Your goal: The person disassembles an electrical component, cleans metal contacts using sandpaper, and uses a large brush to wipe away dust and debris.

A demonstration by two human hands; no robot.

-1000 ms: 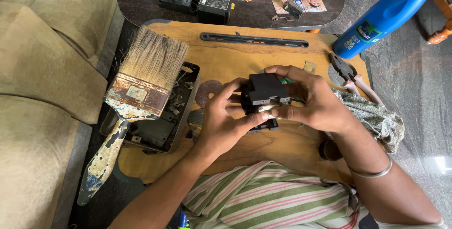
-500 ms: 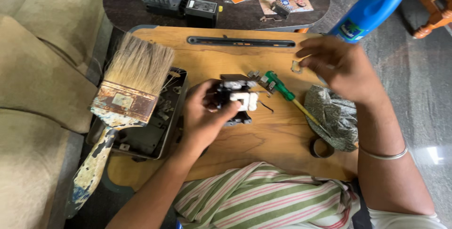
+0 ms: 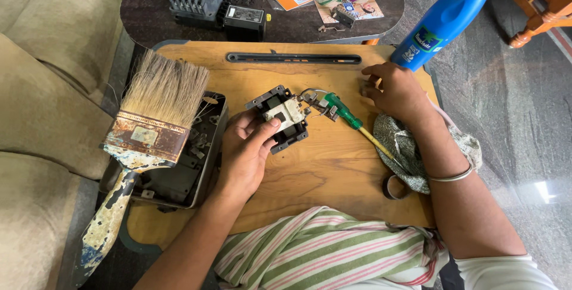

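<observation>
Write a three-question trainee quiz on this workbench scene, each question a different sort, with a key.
1. True or false: the left hand holds the black switch part.
2. Multiple choice: where does the wide paintbrush lie? A) across the dark tray B) on the magazine C) in the right hand.
3. Fill in: the right hand rests on the wooden board near the ____ bottle.

Key:
1. True.
2. A.
3. Blue. The green-handled screwdriver lies loose between the hands.
</observation>
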